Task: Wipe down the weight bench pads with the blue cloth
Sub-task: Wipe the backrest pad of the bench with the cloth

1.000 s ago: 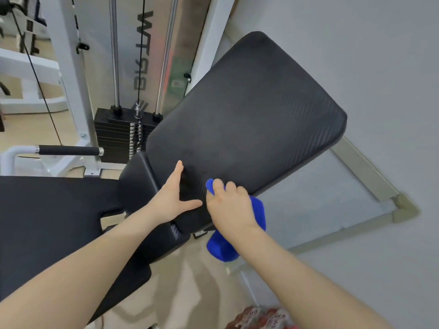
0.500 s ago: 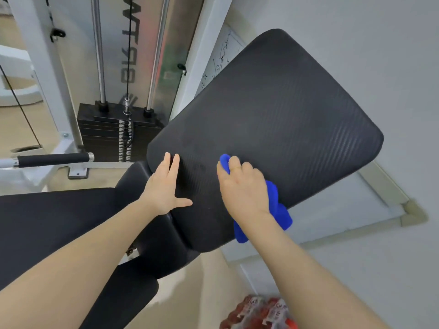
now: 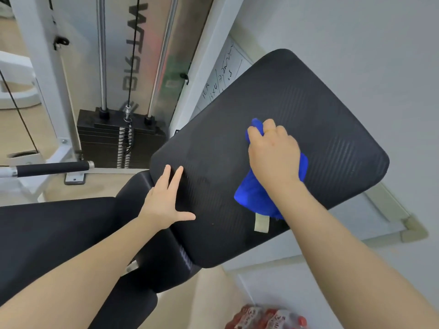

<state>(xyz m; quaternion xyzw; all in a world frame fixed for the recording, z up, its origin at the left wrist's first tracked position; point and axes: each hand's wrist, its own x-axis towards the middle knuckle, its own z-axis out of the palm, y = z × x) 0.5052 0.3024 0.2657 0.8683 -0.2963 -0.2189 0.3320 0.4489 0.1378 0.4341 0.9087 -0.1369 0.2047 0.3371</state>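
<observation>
The black textured back pad (image 3: pixel 308 110) of the weight bench fills the middle of the head view, tilted up to the right. My right hand (image 3: pixel 273 155) is closed over the bunched blue cloth (image 3: pixel 251 195) and presses it onto the pad near its centre; a pale label (image 3: pixel 262 223) hangs from the cloth's lower edge. My left hand (image 3: pixel 166 198) rests flat on the pad's lower left edge, fingers spread, holding nothing. The black seat pad (image 3: pixel 47 236) lies at the left, beneath my left forearm.
A white cable machine frame (image 3: pixel 45 67) with a black weight stack (image 3: pixel 118 143) stands behind the bench. A black-gripped bar (image 3: pixel 52 167) sticks out at the left. A whiteboard (image 3: pixel 221 81) leans on the grey wall. Red-labelled bottles (image 3: pixel 266 317) lie on the floor at the bottom.
My right hand has slid the blue cloth up and to the right, from the pad's lower edge onto its middle. My left hand has stayed on the pad's left edge.
</observation>
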